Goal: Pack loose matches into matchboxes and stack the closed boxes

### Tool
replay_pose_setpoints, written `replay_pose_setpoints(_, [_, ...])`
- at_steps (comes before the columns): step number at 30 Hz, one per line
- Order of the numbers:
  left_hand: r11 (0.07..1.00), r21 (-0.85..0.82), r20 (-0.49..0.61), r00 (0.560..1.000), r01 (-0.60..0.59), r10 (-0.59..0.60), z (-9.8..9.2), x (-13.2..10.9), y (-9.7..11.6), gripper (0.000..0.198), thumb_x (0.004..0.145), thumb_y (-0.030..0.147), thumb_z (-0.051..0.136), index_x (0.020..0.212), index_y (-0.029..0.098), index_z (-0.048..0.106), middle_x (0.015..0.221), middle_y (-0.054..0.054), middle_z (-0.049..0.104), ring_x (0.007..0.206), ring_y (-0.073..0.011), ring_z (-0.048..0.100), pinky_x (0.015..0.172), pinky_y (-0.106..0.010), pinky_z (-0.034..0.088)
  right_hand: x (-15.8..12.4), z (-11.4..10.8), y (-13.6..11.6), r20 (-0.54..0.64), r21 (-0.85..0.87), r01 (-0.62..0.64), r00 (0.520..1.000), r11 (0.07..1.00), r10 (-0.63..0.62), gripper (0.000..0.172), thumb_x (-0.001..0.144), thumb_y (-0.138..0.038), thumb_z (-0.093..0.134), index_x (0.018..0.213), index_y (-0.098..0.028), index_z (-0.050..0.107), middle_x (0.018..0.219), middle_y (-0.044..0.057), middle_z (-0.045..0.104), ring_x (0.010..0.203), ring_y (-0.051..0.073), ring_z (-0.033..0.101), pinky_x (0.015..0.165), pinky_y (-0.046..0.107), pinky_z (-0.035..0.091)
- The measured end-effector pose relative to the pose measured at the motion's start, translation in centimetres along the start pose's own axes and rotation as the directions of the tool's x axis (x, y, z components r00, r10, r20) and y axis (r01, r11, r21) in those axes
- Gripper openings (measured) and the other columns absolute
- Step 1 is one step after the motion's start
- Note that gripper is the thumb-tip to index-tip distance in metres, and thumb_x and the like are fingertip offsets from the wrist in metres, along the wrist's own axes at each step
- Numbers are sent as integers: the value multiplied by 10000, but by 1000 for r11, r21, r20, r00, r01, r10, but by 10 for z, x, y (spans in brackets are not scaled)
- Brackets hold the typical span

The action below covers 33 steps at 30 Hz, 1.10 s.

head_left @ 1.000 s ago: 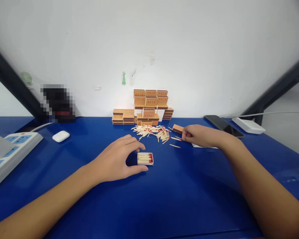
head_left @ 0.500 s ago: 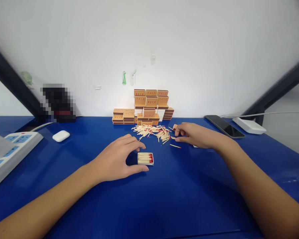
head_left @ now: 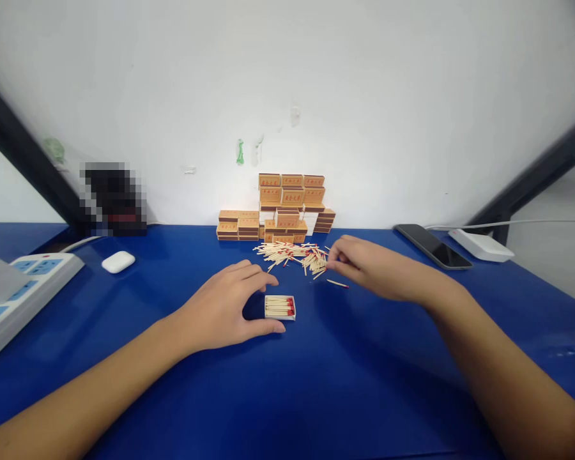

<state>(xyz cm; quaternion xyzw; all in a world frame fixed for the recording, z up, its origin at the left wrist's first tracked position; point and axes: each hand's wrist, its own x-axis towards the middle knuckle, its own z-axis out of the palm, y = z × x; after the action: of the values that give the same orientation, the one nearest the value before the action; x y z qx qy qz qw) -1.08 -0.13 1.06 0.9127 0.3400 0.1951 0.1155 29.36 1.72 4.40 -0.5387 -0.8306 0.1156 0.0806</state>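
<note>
The left hand (head_left: 223, 306) spreads wide around the white matchbox tray (head_left: 280, 318) of matches (head_left: 276, 307) on the blue table (head_left: 287, 396). The right hand (head_left: 367, 263) pinches by the match pile (head_left: 285, 252); I can't tell if it holds one.

On the counter (head_left: 287, 396), a tray (head_left: 280, 317) with matches (head_left: 278, 306) laid in it is set between the thumb and fingers of the left hand (head_left: 215, 306); behind it are placed a heap of loose matches (head_left: 287, 251), then matchboxes (head_left: 291, 197) stacked before the wall (head_left: 374, 96). The right hand (head_left: 364, 265) is positioned at the heap's right edge, a single match (head_left: 338, 283) being laid just before it. At left are placed a power strip (head_left: 52, 284) and, right of it, an earbud case (head_left: 118, 262); at right, a phone (head_left: 431, 246) and, beyond it, a flat device (head_left: 482, 245).
</note>
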Motion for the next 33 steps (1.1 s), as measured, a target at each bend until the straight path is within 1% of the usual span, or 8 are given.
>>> replay_pose_setpoints(3, [1000,30,18,1000,2,-3,2,0,-1,577,857,634,760,1250,220,677,1124,-82,694,1062,-285,634,933,-457,535,-3,10,-39,-16,60,163,987,985,-162,272,1077,-388,439,959,-208,605,1007,79,658,861,208,596,766,331,444])
replay_pose_setpoints(5, [999,39,30,1000,-8,7,2,0,-1,498,869,593,761,1190,217,697,1087,-78,684,1038,-278,626,908,-444,533,-3,19,-61,-11,35,238,971,971,-238,192,1065,-273,480,943,-195,606,1011,79,658,834,192,597,739,317,443])
replay_pose_setpoints(9, [999,30,30,999,-29,28,-1,0,1,400,888,548,754,1092,207,713,1008,-72,662,978,-267,609,859,-426,527,0,34,-81,17,-87,306,952,948,-306,134,1031,-143,542,922,-170,616,968,77,665,768,173,587,687,301,431])
replay_pose_setpoints(13, [999,39,25,999,-36,36,-1,1,0,353,901,519,748,1059,204,719,981,-72,657,963,-266,605,843,-422,525,2,35,-80,17,-158,308,951,938,-309,114,990,-77,576,933,-160,631,985,78,661,779,172,593,681,298,414])
replay_pose_setpoints(18, [998,30,8,999,-51,50,2,0,-1,340,907,507,744,1078,215,709,1005,-70,661,965,-259,609,849,-417,526,0,29,-73,1,-51,247,969,968,-248,168,1035,-138,510,921,-160,631,1009,75,641,802,171,592,702,308,416])
replay_pose_setpoints(24, [996,-8,1,996,-91,91,0,0,3,317,929,458,732,1128,212,712,1029,-74,665,982,-252,607,874,-418,529,-2,30,-65,20,88,287,957,954,-290,133,1006,-130,543,956,-176,657,1022,60,633,826,160,588,722,293,425])
replay_pose_setpoints(29, [992,-40,-24,992,-123,122,0,-1,3,275,933,443,732,1091,219,746,1050,-77,668,975,-241,622,870,-406,541,0,24,-59,-72,55,299,953,953,-295,164,1010,-138,522,940,-188,662,989,60,634,861,179,580,753,302,419])
replay_pose_setpoints(33, [990,-51,-51,991,-128,125,0,-1,3,253,924,432,745,1068,224,758,1062,-77,670,990,-240,633,882,-402,550,0,14,-43,-114,14,256,961,967,-253,167,1007,-167,508,937,-202,656,979,56,664,859,188,583,766,313,406])
